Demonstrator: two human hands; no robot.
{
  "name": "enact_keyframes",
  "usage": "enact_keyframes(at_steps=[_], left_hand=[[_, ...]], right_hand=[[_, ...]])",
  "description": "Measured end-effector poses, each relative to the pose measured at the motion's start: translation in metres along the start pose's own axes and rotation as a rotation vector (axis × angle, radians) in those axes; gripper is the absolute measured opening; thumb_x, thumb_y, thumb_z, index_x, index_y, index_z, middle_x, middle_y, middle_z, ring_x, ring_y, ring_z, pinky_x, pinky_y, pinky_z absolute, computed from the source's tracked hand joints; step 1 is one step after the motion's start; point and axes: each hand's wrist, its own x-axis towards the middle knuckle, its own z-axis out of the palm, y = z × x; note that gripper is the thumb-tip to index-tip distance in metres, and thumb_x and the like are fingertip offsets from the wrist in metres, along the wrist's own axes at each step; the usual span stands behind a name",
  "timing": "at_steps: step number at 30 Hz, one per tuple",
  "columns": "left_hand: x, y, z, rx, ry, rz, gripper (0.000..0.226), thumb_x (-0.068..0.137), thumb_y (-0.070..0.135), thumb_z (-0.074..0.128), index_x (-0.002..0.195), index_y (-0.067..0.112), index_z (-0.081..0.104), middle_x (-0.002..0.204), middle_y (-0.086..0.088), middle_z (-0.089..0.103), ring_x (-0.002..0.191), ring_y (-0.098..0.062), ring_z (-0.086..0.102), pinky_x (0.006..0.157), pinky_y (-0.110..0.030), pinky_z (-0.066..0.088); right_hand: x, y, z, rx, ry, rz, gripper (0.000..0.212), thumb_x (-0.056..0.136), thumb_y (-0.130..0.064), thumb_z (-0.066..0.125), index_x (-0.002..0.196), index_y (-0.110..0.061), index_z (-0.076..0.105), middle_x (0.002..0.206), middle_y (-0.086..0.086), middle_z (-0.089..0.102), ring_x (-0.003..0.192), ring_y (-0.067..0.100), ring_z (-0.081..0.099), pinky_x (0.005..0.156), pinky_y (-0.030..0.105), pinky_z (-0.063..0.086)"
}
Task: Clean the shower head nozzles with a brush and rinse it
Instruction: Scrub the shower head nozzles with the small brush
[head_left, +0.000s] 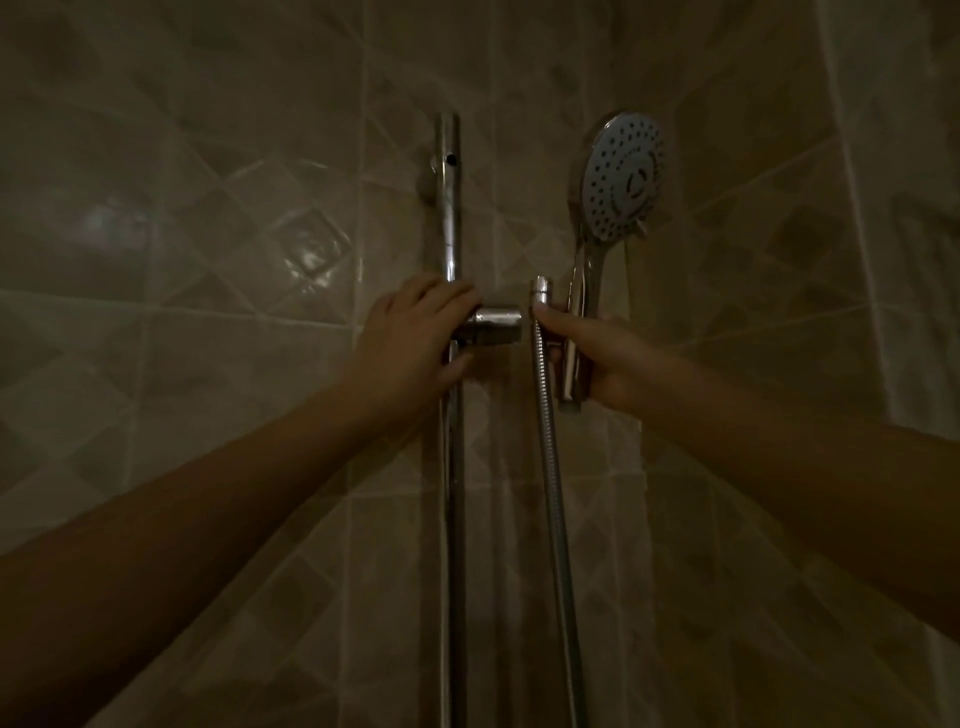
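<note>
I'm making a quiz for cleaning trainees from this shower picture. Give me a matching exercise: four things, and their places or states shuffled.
Things:
1 shower head
2 hose
3 holder
4 rail

States:
a stands upright against the tiled wall
b hangs down beside the right hand
c held up by its handle in the right hand
d gripped by the left hand

Pairs: 1c, 2b, 3d, 4a

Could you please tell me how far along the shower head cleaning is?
Done: the shower head looks off its holder on the slide rail. In hand: the right hand grips its handle beside the hose; the left hand grips the holder. Left: no brush is in view, so scrubbing and rinsing remain.
</note>
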Motion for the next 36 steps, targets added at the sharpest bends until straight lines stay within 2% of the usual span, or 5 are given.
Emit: enact_keyframes(at_steps=[6, 12, 17, 28, 36], left_hand=[[0.004, -0.001, 0.004, -0.091, 0.112, -0.007, 0.047, 0.079, 0.026, 0.066, 0.125, 0.023, 0.055, 0.129, 0.006, 0.058, 0.116, -0.022, 0.044, 0.091, -0.035, 0.036], [0.001, 0.002, 0.012, -0.183, 0.196, -0.052, 0.044, 0.078, 0.022, 0.068, 0.121, 0.024, 0.058, 0.124, 0.007, 0.061, 0.100, -0.017, 0.043, 0.085, -0.035, 0.042], [0.001, 0.000, 0.012, -0.172, 0.184, -0.047, 0.045, 0.079, 0.024, 0.067, 0.123, 0.027, 0.055, 0.126, 0.009, 0.059, 0.096, -0.004, 0.028, 0.081, -0.026, 0.031], [-0.007, 0.004, 0.019, -0.144, 0.184, -0.066, 0.050, 0.085, 0.021, 0.059, 0.134, 0.021, 0.047, 0.138, 0.005, 0.052, 0.114, -0.019, 0.039, 0.094, -0.027, 0.031], [-0.013, 0.014, 0.015, -0.016, 0.097, -0.071, 0.059, 0.085, 0.017, 0.057, 0.140, 0.014, 0.037, 0.144, -0.005, 0.044, 0.126, -0.028, 0.039, 0.107, -0.038, 0.031]], right_hand=[[0.017, -0.022, 0.014, -0.064, 0.066, -0.063, 0.049, 0.077, -0.025, 0.074, 0.119, -0.009, 0.054, 0.086, 0.005, 0.066, 0.067, 0.016, 0.066, 0.049, 0.026, 0.053], [0.022, -0.023, 0.018, -0.143, 0.046, -0.095, 0.013, 0.080, -0.018, 0.072, 0.083, -0.011, 0.061, 0.071, 0.003, 0.063, 0.053, 0.010, 0.062, 0.046, 0.020, 0.053], [0.024, -0.024, 0.026, -0.243, 0.019, -0.111, 0.037, 0.079, -0.023, 0.073, 0.108, -0.004, 0.060, 0.084, 0.008, 0.067, 0.068, 0.016, 0.065, 0.051, 0.023, 0.054], [0.020, -0.024, 0.025, -0.246, -0.085, 0.039, 0.020, 0.087, -0.029, 0.062, 0.096, -0.011, 0.063, 0.077, 0.002, 0.060, 0.064, 0.012, 0.058, 0.060, 0.025, 0.052], [0.006, -0.025, 0.017, -0.100, -0.116, 0.184, 0.029, 0.086, -0.036, 0.064, 0.067, -0.015, 0.057, 0.052, -0.005, 0.052, 0.042, 0.004, 0.046, 0.041, 0.015, 0.045]])
